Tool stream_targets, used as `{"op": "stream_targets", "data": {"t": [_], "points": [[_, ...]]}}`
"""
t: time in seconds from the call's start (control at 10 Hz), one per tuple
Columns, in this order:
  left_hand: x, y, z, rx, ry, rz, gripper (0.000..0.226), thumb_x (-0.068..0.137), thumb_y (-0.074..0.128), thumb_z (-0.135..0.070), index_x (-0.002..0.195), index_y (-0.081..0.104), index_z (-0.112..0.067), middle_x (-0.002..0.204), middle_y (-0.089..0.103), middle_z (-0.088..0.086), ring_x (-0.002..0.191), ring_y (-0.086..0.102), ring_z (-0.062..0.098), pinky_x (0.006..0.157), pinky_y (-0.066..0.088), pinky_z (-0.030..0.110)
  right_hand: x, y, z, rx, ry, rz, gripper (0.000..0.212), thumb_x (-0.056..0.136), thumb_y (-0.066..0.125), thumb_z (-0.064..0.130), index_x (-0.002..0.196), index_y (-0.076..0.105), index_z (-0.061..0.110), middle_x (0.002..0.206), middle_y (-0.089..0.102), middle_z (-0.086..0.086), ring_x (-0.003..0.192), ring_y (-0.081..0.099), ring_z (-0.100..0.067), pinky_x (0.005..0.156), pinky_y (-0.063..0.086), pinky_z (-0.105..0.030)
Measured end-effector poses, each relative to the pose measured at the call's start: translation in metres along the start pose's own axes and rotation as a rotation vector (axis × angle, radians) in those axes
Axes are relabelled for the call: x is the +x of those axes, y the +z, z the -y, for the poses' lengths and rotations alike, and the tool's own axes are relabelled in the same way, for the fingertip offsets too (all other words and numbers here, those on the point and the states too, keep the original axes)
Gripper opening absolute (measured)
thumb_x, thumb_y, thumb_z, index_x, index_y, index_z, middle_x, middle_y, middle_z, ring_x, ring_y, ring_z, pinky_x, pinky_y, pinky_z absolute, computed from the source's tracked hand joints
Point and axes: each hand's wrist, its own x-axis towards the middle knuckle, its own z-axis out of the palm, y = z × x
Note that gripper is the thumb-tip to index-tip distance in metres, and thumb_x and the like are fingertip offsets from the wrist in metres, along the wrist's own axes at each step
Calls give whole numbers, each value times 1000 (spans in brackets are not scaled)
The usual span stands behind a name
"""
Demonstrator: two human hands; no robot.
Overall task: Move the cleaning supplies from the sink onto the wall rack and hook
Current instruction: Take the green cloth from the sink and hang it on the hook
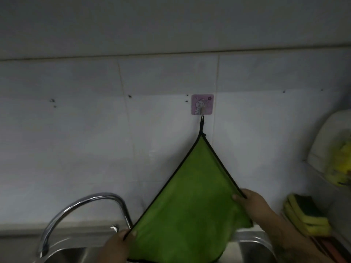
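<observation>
A green cloth (188, 202) with black edging hangs by its corner loop from a pink adhesive hook (202, 104) on the tiled wall. The cloth is spread into a triangle. My left hand (121, 242) pinches its lower left edge, and my right hand (252, 202) pinches its right edge. Yellow-and-green sponges (305, 215) are stacked on a wall rack (322, 242) at the right. Above the rack, a white bottle (334, 149) with a yellow label leans against the wall.
A curved chrome faucet (83, 205) arches over the steel sink (252, 243) at the lower left, close to my left hand. The tiled wall (76, 139) behind shows small drill holes.
</observation>
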Motion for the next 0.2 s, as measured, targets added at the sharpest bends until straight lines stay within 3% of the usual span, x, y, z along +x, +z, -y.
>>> {"op": "stream_targets", "data": {"t": [0.1,0.2], "points": [[-1,-3,4,19,-17,6,6,91,59,-40,94,59,-35,95,63,1,106,62,22,81,41,26,-7,-25,-47,-121,76,-47,16,92,61,26,80,68,18,79,71,-4,76,66,-21,72,53,-34],[7,3,8,74,0,-12,5,89,59,-45,87,58,-40,91,64,-3,106,65,23,76,41,27,-3,-42,-74,-288,85,-131,29,93,59,24,67,60,11,65,63,-7,67,60,-22,58,40,-32]]}}
